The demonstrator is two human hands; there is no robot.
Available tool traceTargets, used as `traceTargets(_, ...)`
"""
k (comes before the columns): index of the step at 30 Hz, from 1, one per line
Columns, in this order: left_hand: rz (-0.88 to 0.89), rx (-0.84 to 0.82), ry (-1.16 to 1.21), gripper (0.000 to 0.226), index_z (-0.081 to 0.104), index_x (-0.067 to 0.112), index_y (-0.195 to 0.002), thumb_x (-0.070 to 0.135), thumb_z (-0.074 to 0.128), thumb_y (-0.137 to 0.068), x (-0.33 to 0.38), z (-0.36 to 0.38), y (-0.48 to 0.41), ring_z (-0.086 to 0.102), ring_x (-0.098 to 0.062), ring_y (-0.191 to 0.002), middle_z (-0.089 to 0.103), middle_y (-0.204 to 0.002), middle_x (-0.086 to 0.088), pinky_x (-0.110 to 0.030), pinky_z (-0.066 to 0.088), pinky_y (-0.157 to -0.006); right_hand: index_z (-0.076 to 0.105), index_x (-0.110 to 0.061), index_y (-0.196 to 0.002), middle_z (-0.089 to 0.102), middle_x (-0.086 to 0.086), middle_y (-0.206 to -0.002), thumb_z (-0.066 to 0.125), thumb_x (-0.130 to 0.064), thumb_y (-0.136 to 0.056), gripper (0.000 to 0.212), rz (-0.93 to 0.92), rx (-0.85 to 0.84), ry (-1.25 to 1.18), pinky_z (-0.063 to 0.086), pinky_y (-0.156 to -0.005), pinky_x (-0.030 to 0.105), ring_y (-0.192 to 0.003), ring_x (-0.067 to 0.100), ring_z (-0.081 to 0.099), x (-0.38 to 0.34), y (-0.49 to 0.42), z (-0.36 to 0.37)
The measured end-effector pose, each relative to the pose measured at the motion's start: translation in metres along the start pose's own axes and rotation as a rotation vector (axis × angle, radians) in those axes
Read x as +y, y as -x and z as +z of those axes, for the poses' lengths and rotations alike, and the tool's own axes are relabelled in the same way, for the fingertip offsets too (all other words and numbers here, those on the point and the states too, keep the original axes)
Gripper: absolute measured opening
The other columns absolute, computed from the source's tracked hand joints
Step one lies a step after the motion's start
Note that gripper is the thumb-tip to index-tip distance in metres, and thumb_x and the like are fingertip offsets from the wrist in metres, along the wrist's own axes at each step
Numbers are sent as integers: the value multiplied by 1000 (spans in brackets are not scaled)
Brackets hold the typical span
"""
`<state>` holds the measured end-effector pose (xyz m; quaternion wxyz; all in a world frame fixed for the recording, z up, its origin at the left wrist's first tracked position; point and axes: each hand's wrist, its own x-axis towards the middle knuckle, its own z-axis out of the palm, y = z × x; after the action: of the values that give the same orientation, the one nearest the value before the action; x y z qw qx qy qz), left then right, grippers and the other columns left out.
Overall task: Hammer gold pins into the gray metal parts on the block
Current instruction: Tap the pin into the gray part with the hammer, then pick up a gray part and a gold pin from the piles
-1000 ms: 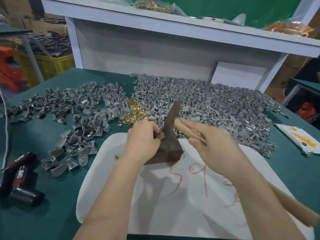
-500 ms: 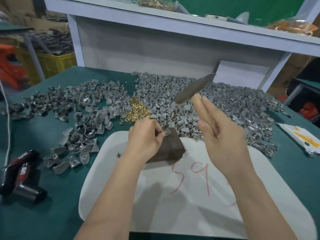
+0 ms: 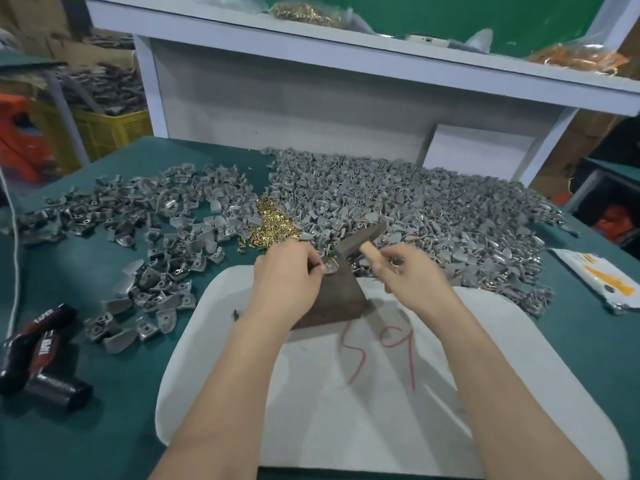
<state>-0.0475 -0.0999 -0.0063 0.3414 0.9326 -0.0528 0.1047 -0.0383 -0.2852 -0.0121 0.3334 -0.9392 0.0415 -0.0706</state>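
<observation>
A dark block (image 3: 337, 297) stands on a white pad (image 3: 346, 393). My left hand (image 3: 284, 277) pinches a small gray metal part (image 3: 329, 266) against the block's top edge. My right hand (image 3: 412, 275) grips the wooden handle (image 3: 369, 253) of a hammer, whose dark metal head (image 3: 360, 237) is down just right of the part. A small heap of gold pins (image 3: 272, 225) lies beyond my left hand. Whether a pin sits in the part is hidden by my fingers.
A big heap of gray parts (image 3: 415, 209) covers the table's back right, and a looser spread (image 3: 156, 230) lies at left. Black tape rolls (image 3: 38, 355) sit at the near left edge. A white packet (image 3: 602, 278) lies at right. A white shelf (image 3: 346, 53) rises behind.
The hammer went up with my right hand half a second ago and has come back down onto the part at the block's top. My left hand stayed on the part.
</observation>
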Motion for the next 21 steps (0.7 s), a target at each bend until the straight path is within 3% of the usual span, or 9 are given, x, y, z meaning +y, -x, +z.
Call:
traceTargets(4,-9,22,51,12,70,23,-86,24,59,-91,-2,-1,0,61,-20,-99,68,-98,4,-42,47,-91,61,-26,-115,61,-12,-78,57,-37,-91,27,5,-42,120,44,-57,26,-70,13,62,5,3,4)
traceTargets(7,9,54,139,9,68,22,-90,22,59,-91,-1,1,0,62,-20,-96,69,-96,4,-41,48,-90,63,-27,-116,63,-1,-102,55,-48,-88,36,-129,204,236,44,-88,36,-99,22,55,-3,4,-1)
traceTargets(8,23,67,176,8,68,22,-90,21,60,-91,0,1,-1,62,-20,-95,69,-94,4,-41,48,-90,63,-28,-116,63,-1,-103,57,-46,-87,34,-198,243,184,43,-91,37,-100,22,55,-11,6,-2)
traceTargets(12,93,125,274,10,68,17,-93,15,60,-89,0,2,-1,63,-21,-90,69,-91,1,-38,50,-86,64,-31,-95,69,-5,-82,62,-29,-88,8,-258,-78,-143,53,-81,40,-78,15,65,-49,10,11)
traceTargets(14,74,205,319,15,67,17,-103,15,59,-90,0,1,-1,62,-15,-92,68,-95,5,-28,47,-89,60,-32,-89,69,-4,-81,60,-21,-90,11,-230,-43,-207,55,-79,42,-74,15,66,-61,2,12)
traceTargets(16,2,323,418,22,62,17,-114,17,57,-92,-1,-3,-2,58,-8,-94,65,-103,8,-12,39,-83,59,-28,-107,66,-6,-92,57,-20,-92,17,-174,159,-206,52,-86,42,-82,12,63,-69,-18,7)
traceTargets(17,-43,382,481,24,61,17,-116,17,56,-92,-1,-5,-3,56,-5,-94,63,-106,8,-8,36,-80,50,-26,-126,64,-2,-102,55,-21,-93,34,-120,230,-149,48,-94,45,-91,15,61,-74,-27,3)
traceTargets(19,-119,483,581,24,58,18,-116,17,54,-93,-1,-9,-5,55,-5,-98,60,-111,7,-10,36,-82,13,-30,-149,51,11,-134,54,-29,-93,69,20,215,123,28,-111,51,-126,31,44,-83,-39,8)
traceTargets(21,-138,572,595,24,57,17,-117,15,52,-93,-2,-12,-5,53,-8,-101,58,-113,5,-14,35,-86,4,-34,-149,34,13,-149,54,-32,-93,76,1,96,325,21,-114,51,-138,34,28,-100,-45,24)
